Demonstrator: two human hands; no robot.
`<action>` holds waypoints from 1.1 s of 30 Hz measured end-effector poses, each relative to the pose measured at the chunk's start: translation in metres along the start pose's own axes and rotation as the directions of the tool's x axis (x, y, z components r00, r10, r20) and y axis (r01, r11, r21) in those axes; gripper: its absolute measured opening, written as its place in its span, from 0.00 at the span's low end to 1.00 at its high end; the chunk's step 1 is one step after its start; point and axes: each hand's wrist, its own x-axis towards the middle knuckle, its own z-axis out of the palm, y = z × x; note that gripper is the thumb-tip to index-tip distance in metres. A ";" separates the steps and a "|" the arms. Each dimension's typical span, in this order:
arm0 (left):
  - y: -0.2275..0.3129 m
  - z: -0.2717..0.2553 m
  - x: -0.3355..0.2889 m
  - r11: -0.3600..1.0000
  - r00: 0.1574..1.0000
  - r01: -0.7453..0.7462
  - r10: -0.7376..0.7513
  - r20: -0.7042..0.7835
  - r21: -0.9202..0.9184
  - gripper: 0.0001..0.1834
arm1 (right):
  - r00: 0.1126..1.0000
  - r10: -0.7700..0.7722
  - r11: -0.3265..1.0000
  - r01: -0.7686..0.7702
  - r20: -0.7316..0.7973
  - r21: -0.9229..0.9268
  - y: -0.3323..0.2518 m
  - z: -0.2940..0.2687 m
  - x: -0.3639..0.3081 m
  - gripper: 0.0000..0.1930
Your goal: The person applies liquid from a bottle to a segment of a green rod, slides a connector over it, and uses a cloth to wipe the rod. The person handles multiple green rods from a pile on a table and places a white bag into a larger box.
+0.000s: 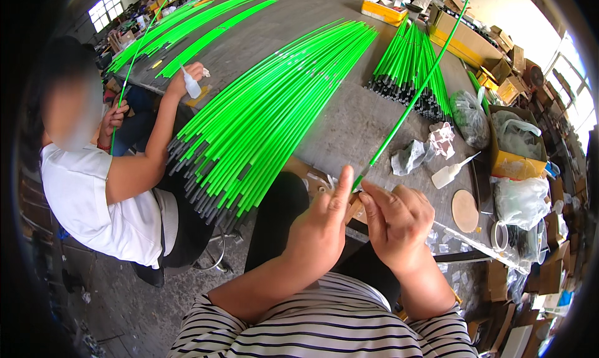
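Note:
A long thin green rod (pixel 409 108) slants up and away to the far right from between my hands, with a short grey section near its lower end. My left hand (pixel 315 230) is closed around that lower end, one digit pointing up along it. Close beside it, my right hand (pixel 402 224) is closed in a pinch, its fingertips at the rod's end. Whatever it pinches is too small or hidden to make out. Ahead to the left, a broad fan of green rods (pixel 281 102) with dark grey ends lies on the grey table (pixel 312 9).
On the left a person (pixel 106 189) in a white top holds another green rod and a white squeeze bottle (pixel 190 83). To the right lie a bundle of black-ended rods (pixel 415 71), a nozzle bottle (pixel 446 176), a round tan disc (pixel 465 210), plastic bags (pixel 524 202) and a carton (pixel 513 164).

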 end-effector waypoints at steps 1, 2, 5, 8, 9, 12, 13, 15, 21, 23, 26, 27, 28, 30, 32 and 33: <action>0.000 0.000 0.001 0.999 0.999 -0.004 0.003 -0.042 -0.034 0.34 | 0.999 0.050 0.996 -0.049 -0.015 0.072 0.002 0.002 -0.004 0.06; 0.000 -0.001 0.000 0.992 0.997 0.069 -0.073 -0.037 -0.106 0.30 | 0.989 0.149 0.981 -0.148 0.001 0.122 0.003 0.004 -0.009 0.04; -0.009 0.000 -0.002 0.954 0.983 0.158 -0.175 -0.046 -0.254 0.12 | 0.919 0.386 0.877 -0.394 0.083 0.275 0.010 0.011 -0.025 0.04; -0.016 -0.001 -0.005 0.894 0.981 0.195 -0.186 0.060 -0.404 0.04 | 0.863 0.471 0.710 -0.494 0.184 0.502 0.008 0.028 -0.037 0.05; -0.014 -0.005 -0.003 0.804 0.948 0.318 -0.268 0.171 -0.503 0.04 | 0.848 0.410 0.641 -0.530 0.336 0.556 0.011 0.028 -0.039 0.07; -0.005 -0.013 0.004 0.545 0.833 0.554 -0.362 0.419 -0.629 0.08 | 0.771 0.375 0.238 -0.617 0.515 0.750 0.005 0.031 -0.037 0.08; -0.005 -0.011 0.004 0.536 0.832 0.555 -0.355 0.427 -0.636 0.09 | 0.758 0.367 0.105 -0.610 0.540 0.785 0.004 0.031 -0.037 0.09; -0.011 -0.009 0.000 0.583 0.795 0.592 -0.311 0.520 -0.556 0.13 | 0.686 0.480 0.044 -0.641 0.547 0.766 0.005 0.027 -0.036 0.08; -0.033 -0.009 -0.048 0.667 0.623 0.651 -0.195 0.758 -0.363 0.15 | 0.573 0.803 0.144 -0.451 0.162 0.881 0.061 -0.013 -0.012 0.06; -0.051 0.000 -0.081 0.663 0.499 0.711 -0.238 0.834 -0.236 0.13 | 0.576 0.817 0.184 -0.319 0.036 0.930 0.087 -0.043 -0.002 0.06; -0.054 0.014 -0.106 0.447 0.391 0.860 -0.265 0.881 -0.247 0.13 | 0.538 0.840 0.182 -0.403 0.071 0.897 0.099 -0.045 0.000 0.09; -0.053 0.016 -0.101 0.418 0.449 0.849 -0.248 0.858 -0.324 0.11 | 0.593 0.800 0.255 -0.472 0.090 0.844 0.094 -0.034 0.000 0.10; -0.047 0.018 -0.084 0.392 0.491 0.842 -0.270 0.828 -0.371 0.10 | 0.643 0.758 0.338 -0.530 0.109 0.777 0.090 -0.028 -0.002 0.12; -0.032 0.020 -0.034 0.343 0.571 0.814 -0.326 0.753 -0.468 0.09 | 0.619 0.734 0.433 -0.744 0.281 0.509 0.098 -0.008 -0.026 0.13; -0.006 0.035 0.024 0.446 0.694 0.710 -0.312 0.648 -0.545 0.07 | 0.827 0.556 0.807 -0.562 0.086 0.183 0.114 0.002 -0.050 0.14; -0.001 0.048 0.047 0.563 0.785 0.603 -0.293 0.546 -0.565 0.08 | 0.807 0.586 0.790 -0.589 0.075 0.169 0.122 0.005 -0.062 0.14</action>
